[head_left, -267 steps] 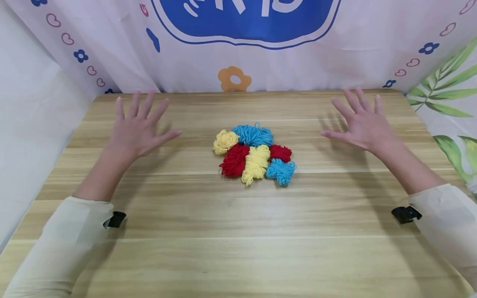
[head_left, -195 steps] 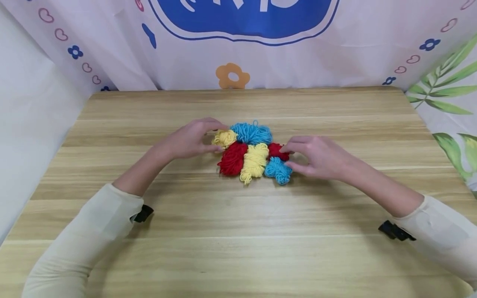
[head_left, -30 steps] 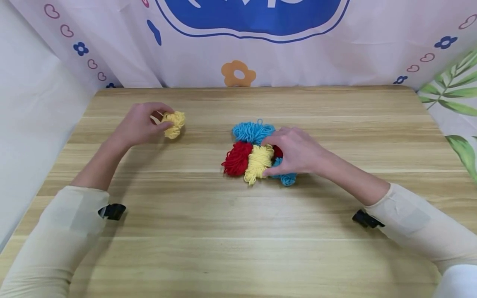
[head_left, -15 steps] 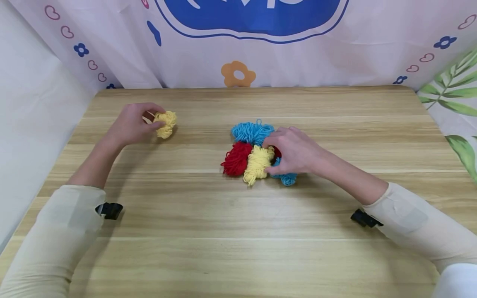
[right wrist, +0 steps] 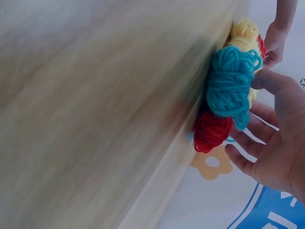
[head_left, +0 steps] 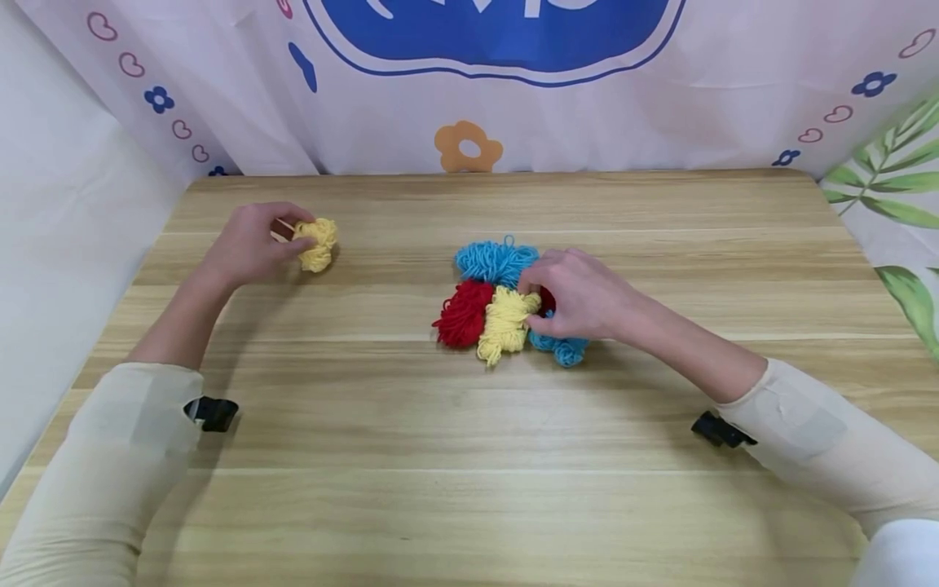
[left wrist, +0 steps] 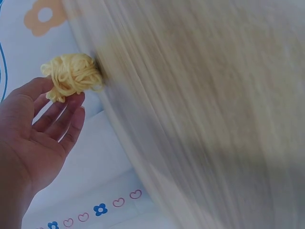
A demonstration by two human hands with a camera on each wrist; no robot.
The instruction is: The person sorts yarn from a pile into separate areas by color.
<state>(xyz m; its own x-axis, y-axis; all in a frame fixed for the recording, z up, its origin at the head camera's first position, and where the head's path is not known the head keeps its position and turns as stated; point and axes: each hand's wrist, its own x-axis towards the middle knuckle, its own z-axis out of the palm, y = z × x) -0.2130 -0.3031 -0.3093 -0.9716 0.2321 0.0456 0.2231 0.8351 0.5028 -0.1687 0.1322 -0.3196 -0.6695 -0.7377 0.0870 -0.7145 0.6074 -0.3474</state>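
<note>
On the left of the table, my left hand (head_left: 253,244) pinches a small yellow yarn bundle (head_left: 319,244) between thumb and fingers. The left wrist view shows this yarn at the fingertips, with the palm facing the camera. My right hand (head_left: 583,297) reaches over the middle group, its thumb and forefinger curled at the upper right side of a larger yellow yarn bundle (head_left: 504,326). Under that hand, a blue yarn bundle (right wrist: 230,83) and a red one (right wrist: 213,131) are partly hidden in the head view.
Against the larger yellow bundle lie a dark red yarn bundle (head_left: 465,314) on its left and a long blue yarn bundle (head_left: 495,261) behind. All rest on a wood-grain table (head_left: 411,456). A printed white curtain (head_left: 587,122) hangs along the back edge.
My left hand has carried the small yellow bundle from the group out to the left. My right hand has come over the group; its thumb has just moved up, nearer the forefinger.
</note>
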